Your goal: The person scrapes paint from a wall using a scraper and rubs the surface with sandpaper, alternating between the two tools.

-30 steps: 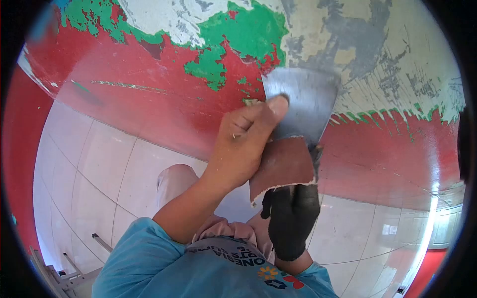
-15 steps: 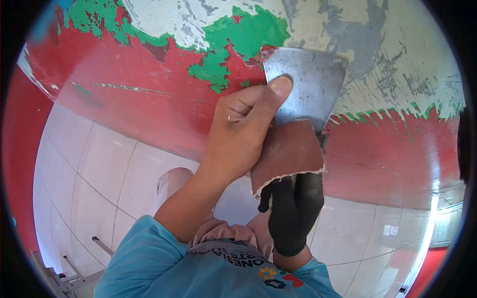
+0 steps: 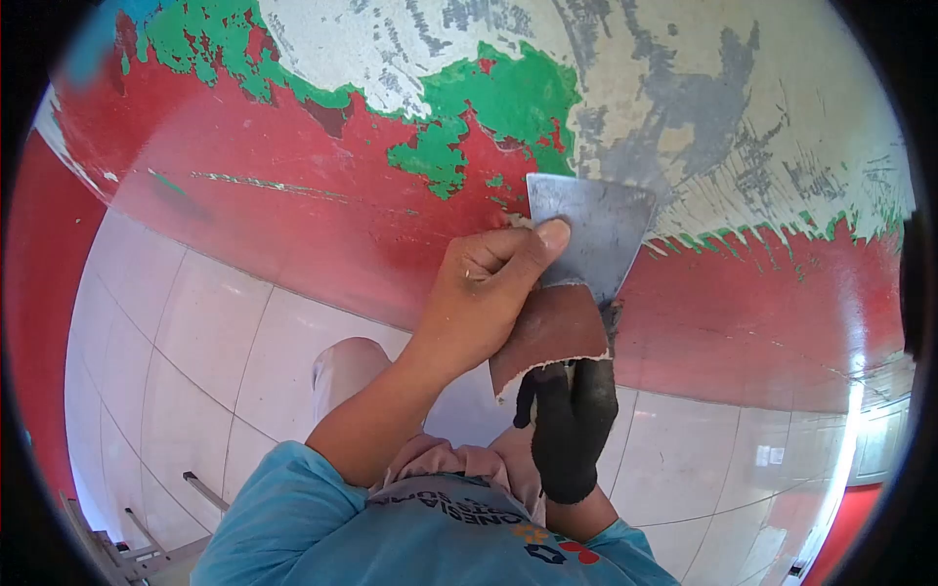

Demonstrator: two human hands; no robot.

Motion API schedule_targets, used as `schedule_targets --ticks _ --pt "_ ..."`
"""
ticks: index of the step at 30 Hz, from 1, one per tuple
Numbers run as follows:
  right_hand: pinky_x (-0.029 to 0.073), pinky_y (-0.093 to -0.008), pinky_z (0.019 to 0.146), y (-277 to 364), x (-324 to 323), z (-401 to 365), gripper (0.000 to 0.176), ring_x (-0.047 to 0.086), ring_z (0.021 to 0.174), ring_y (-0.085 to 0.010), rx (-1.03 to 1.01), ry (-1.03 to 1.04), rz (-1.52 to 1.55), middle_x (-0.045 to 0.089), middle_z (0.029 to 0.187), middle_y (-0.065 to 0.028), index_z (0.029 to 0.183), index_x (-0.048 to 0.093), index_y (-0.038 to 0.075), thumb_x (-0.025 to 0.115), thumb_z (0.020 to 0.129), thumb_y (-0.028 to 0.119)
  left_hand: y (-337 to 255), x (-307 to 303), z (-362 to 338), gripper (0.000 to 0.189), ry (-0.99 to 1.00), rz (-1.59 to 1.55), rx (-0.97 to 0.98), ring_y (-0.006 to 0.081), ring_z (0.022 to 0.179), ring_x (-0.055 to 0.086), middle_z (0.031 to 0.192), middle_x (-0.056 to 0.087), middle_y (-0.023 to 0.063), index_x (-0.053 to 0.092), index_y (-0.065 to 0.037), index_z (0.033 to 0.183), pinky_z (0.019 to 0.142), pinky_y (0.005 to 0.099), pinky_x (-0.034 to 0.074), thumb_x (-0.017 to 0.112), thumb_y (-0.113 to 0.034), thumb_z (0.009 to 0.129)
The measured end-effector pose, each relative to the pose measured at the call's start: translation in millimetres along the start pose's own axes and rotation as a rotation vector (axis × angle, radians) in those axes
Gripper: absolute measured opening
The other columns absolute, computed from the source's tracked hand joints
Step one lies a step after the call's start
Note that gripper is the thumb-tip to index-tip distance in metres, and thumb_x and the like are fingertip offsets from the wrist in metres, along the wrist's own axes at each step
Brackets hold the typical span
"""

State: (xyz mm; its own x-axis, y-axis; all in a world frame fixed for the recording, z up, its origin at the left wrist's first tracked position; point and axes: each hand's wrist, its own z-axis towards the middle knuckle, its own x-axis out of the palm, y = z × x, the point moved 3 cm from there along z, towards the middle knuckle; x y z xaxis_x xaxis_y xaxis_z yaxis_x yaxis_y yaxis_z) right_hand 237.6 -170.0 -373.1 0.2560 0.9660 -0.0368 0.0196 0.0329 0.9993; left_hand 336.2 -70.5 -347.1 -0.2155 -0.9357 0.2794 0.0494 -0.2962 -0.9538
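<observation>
A metal scraper [image 3: 594, 234] with a wide flat blade is held up against the lower part of the peeling wall [image 3: 322, 225]. My bare left hand [image 3: 479, 298] pinches the blade's left side, its thumb lying on the metal. Below the blade, a curled piece of brown sandpaper [image 3: 552, 332] with a torn edge covers part of the tool. My right hand [image 3: 574, 425], in a black glove, is wrapped round the scraper's lower end under the sandpaper; the handle is mostly hidden.
The wall shows red paint, green patches [image 3: 498, 98] and a scraped whitish-grey area [image 3: 684, 88]. White floor tiles [image 3: 195, 313] run below it. A metal frame [image 3: 147, 557] stands at the lower left. My knee [image 3: 352, 366] is close to the wall.
Both hands have moved down towards my body with the scraper and sandpaper, and the blade has come off the green patch's edge. The view has tilted slightly.
</observation>
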Motion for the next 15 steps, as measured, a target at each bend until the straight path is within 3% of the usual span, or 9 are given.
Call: schedule_targets --ticks 1,2,3,4,5,7,10,14,15 --pt "0.041 -0.0224 0.045 -3 -2 -1 0.062 0.048 0.05 -0.0076 0.017 0.006 0.01 0.052 0.064 -0.0028 0.136 0.022 0.004 0.05 0.08 0.004 -2 -2 -1 0.037 0.002 -0.004 -0.002 0.0005 0.056 0.032 0.057 0.037 -0.009 0.047 -0.005 0.058 0.047 0.0206 0.025 0.055 -0.028 0.086" --pt "0.041 -0.0224 0.045 -3 -2 -2 0.062 0.048 0.05 -0.0076 0.018 0.006 0.004 0.052 0.064 -0.0028 0.136 0.022 0.004 0.05 0.08 0.004 -3 -4 -2 0.031 -0.008 0.04 -0.039 0.0016 0.057 0.04 0.062 0.046 -0.0054 0.054 -0.004 0.068 0.05 0.0199 0.032 0.055 -0.03 0.086" --pt "0.039 -0.0223 0.042 -3 -3 -2 0.045 0.047 0.048 -0.0088 0.005 0.001 0.021 0.051 0.066 -0.0046 0.124 0.033 0.001 0.048 0.082 0.004 -4 -5 -1 0.03 -0.018 0.084 -0.076 0.0027 0.059 0.049 0.066 0.055 -0.0018 0.061 -0.003 0.078 0.052 0.0193 0.039 0.055 -0.032 0.086" --pt "0.037 -0.0222 0.039 -2 -3 -2 0.029 0.047 0.047 -0.01 -0.006 -0.005 0.039 0.051 0.067 -0.0065 0.112 0.044 -0.003 0.045 0.084 0.005 -5 -7 0 0.03 -0.019 0.081 -0.077 0.0027 0.059 0.049 0.066 0.055 -0.0018 0.061 -0.003 0.078 0.052 0.0193 0.039 0.055 -0.032 0.086" --pt "0.037 -0.0222 0.039 -5 -5 -3 0.029 0.047 0.047 -0.01 -0.005 -0.004 0.037 0.051 0.067 -0.0065 0.112 0.044 -0.003 0.045 0.084 0.005 -5 -10 2 0.03 -0.056 -0.061 -0.11 0.0028 0.058 0.049 0.066 0.055 -0.0018 0.06 -0.004 0.079 0.052 0.0192 0.038 0.055 -0.032 0.085" --pt "0.043 -0.0228 0.047 -14 -12 -8 0.062 0.049 0.052 -0.0082 -0.059 0.077 -0.033 0.052 0.067 -0.0032 0.136 0.02 0.004 0.048 0.081 0.004 -6 -11 2 0.029 -0.096 -0.203 -0.142 0.0029 0.058 0.049 0.065 0.054 -0.0018 0.06 -0.004 0.08 0.052 0.0191 0.038 0.056 -0.032 0.085" --pt "0.044 -0.0236 0.048 -27 -20 -15 0.061 0.05 0.054 -0.0089 -0.137 0.076 0.013 0.052 0.067 -0.0036 0.136 0.019 0.004 0.047 0.082 0.004 -1 -10 -17 0.027 -0.178 -0.112 -0.16 0.0026 0.058 0.048 0.064 0.052 -0.0026 0.059 -0.006 0.08 0.052 0.0181 0.036 0.057 -0.032 0.084" --pt "0.043 -0.024 0.049 -30 -23 -19 0.064 0.051 0.055 -0.0102 -0.077 0.066 -0.026 0.053 0.07 -0.0052 0.137 0.015 0.004 0.047 0.082 0.005 18 -8 -23 0.026 -0.023 -0.004 -0.159 0.0018 0.06 0.043 0.064 0.049 -0.0048 0.058 -0.006 0.075 0.053 0.019 0.033 0.055 -0.029 0.086" --pt "0.043 -0.0233 0.048 -29 -20 -17 0.065 0.051 0.055 -0.0106 -0.042 0.105 0.17 0.054 0.072 -0.0059 0.137 0.013 0.003 0.048 0.082 0.008 19 -8 -20 0.028 0.004 0.013 -0.16 0.0017 0.061 0.038 0.064 0.045 -0.0063 0.056 -0.005 0.071 0.053 0.0199 0.031 0.053 -0.027 0.087"
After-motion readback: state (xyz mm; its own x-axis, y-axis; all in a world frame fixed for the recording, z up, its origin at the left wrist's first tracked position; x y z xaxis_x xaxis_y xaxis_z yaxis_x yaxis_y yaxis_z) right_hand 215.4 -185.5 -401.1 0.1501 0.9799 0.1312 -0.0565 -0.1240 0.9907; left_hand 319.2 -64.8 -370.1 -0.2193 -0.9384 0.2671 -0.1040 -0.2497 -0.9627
